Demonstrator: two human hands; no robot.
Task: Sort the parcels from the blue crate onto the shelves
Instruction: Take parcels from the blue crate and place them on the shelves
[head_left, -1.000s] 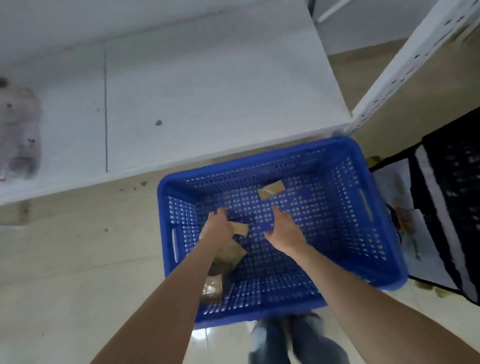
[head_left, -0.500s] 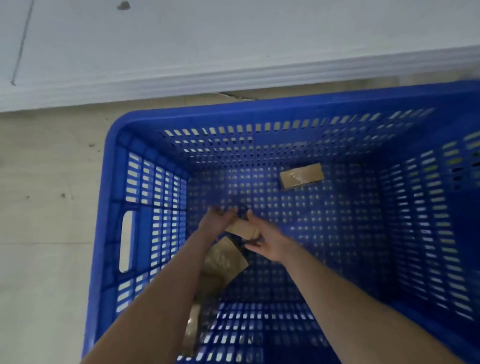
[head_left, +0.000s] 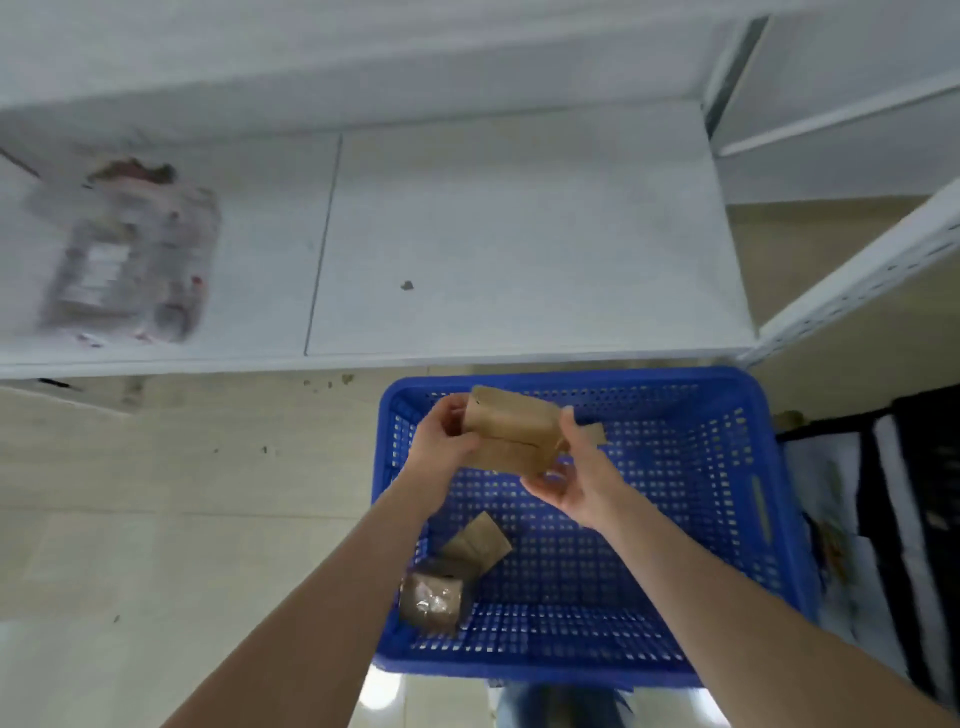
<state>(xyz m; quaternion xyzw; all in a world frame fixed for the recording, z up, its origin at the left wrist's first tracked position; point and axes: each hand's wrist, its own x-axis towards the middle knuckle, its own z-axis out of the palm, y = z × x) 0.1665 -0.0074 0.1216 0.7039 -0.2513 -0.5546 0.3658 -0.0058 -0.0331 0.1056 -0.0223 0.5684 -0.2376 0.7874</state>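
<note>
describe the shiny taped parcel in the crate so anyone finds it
Find the blue perforated plastic crate on the floor by the white shelf. In its near left corner lies a small brown parcel. Unlike the flat paper envelope beside it, it is wrapped in glossy tape.

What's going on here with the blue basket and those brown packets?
A person holds a brown paper parcel between the left hand and right hand, just above the blue crate. A flat brown packet and a taped bundle lie in the crate's near-left corner. A blurred plastic-wrapped package sits on the white shelf beyond.
</note>
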